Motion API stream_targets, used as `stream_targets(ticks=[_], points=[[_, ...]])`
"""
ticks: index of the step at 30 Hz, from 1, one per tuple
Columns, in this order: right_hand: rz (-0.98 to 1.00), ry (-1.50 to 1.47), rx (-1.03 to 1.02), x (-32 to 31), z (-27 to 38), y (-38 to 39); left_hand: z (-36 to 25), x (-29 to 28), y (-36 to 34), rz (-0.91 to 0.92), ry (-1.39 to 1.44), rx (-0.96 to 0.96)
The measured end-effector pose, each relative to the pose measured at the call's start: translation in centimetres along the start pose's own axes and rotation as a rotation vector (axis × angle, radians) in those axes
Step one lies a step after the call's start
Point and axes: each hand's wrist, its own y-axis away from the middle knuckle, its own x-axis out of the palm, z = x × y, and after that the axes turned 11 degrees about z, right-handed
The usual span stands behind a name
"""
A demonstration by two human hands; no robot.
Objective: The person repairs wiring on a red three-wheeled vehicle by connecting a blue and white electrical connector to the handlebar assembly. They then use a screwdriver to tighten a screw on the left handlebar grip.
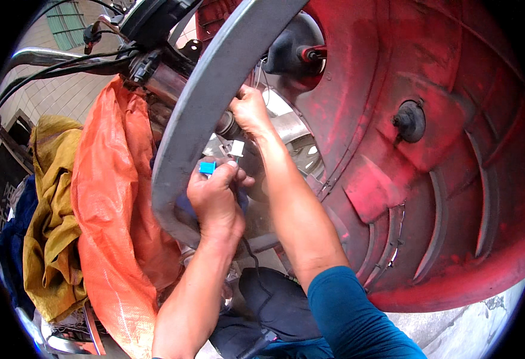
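Observation:
My left hand (pixel 217 194) is closed, with a small blue plastic connector (pixel 207 168) between its fingers. Just above its thumb shows a small white plastic connector (pixel 237 148); whether the fingers grip that one too I cannot make out. My right hand (pixel 252 112) reaches past the inner edge of a curved grey rim (pixel 181 137), its fingers bent and pressed together. What it pinches is hidden behind the rim. Thin pale wires (pixel 264 75) run just above this hand. A metal tube (pixel 227 124) with a ringed end lies between the two hands.
A large red panel (pixel 370 137) with a dark rubber-like knob (pixel 411 121) fills the right side. On the left hang an orange sheet (pixel 110 197) and a mustard cloth (pixel 56 221). Handlebar cables (pixel 59 67) cross the upper left. A black cable (pixel 253 257) dangles below my hands.

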Motion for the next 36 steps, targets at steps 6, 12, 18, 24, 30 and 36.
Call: stream_targets(ticks=[6,12,18,24,30,36], points=[[0.048,-0.059,0.048,-0.4,0.2,0.5,0.2,-0.4,-0.1,-0.013,-0.003,0.025],[0.039,-0.042,-0.001,-0.2,0.1,0.6,0.1,-0.2,0.0,0.000,0.006,0.018],[-0.003,0.119,0.003,0.4,0.6,0.7,0.2,-0.4,-0.2,0.012,0.009,0.033],[-0.045,0.196,-0.093,0.3,-0.7,-0.7,0.3,-0.4,-0.2,0.013,0.009,0.049],[-0.096,0.237,-0.019,0.1,-1.1,-1.0,0.1,-0.3,0.0,0.010,0.005,0.033],[-0.004,-0.024,0.113,-0.2,0.6,-0.5,0.1,-0.3,0.0,0.012,0.021,0.033]])
